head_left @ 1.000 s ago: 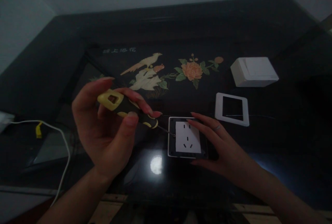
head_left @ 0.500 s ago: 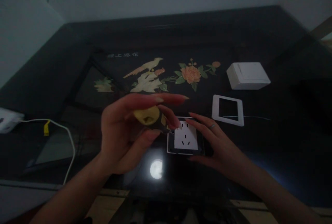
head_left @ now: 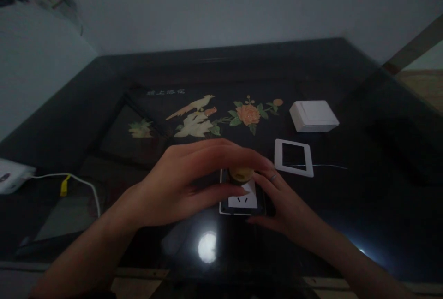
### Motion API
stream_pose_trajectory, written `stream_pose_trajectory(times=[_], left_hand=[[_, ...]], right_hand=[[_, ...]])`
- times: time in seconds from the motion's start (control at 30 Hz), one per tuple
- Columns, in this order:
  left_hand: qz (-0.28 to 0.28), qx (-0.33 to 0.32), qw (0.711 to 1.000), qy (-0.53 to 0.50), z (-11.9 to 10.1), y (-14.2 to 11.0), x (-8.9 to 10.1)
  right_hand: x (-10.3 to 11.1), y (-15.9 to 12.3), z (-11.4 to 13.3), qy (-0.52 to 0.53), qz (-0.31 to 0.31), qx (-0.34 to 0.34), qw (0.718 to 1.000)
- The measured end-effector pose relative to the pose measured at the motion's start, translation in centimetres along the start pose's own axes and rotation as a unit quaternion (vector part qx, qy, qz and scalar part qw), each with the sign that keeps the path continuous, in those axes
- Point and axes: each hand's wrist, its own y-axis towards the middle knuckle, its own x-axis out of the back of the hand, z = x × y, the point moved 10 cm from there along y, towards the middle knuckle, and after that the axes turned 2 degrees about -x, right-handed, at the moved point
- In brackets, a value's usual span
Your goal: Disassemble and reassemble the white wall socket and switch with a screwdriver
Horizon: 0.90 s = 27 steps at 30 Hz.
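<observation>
I see the left hand (head_left: 188,183) with fingers bent around one yellow-ended screwdriver (head_left: 241,174), over one white-and-black rectangular socket (head_left: 242,203) on a glossy black table (head_left: 332,193). The right hand (head_left: 282,204) braces the socket between spread thumb and fingers. Farther right lie one white plastic frame (head_left: 278,153) and one white box (head_left: 315,114).

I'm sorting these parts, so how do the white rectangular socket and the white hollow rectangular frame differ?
The dark-bordered white rectangular socket has a slotted face, while the white hollow rectangular frame has an open middle. The socket's border is mostly dark; the frame's is white. The socket is held by the right hand and partly hidden under the left hand; the frame is not held. Both are rectangular and lie on the dark glossy table.
</observation>
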Motion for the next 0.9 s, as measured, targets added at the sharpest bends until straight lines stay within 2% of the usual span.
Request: stream_pose_trajectory(times=[0.13,0.5,0.6,0.77,0.9], left_hand=[[0.048,0.028,0.998,-0.013,0.3,-0.4,0.1],[0.077,0.04,0.996,-0.011,0.6,-1.3,0.5],[0.067,0.043,0.997,0.009,0.7,-1.3,0.7],[0.017,0.021,0.999,0.043,0.4,-1.2,1.4],[-0.013,0.031,0.997,0.066,0.6,-1.3,1.6]], right_hand=[[-0.3,0.0,-0.4,-0.007,0.014,-0.016,1.0],[-0.2,0.0,-0.1,-0.021,0.018,-0.003,1.0],[-0.1,0.0,0.1,-0.015,0.014,0.006,1.0],[-0.1,0.0,0.1,-0.014,0.016,0.001,1.0],[-0.1,0.1,0.0,-0.023,0.026,-0.005,0.999]])
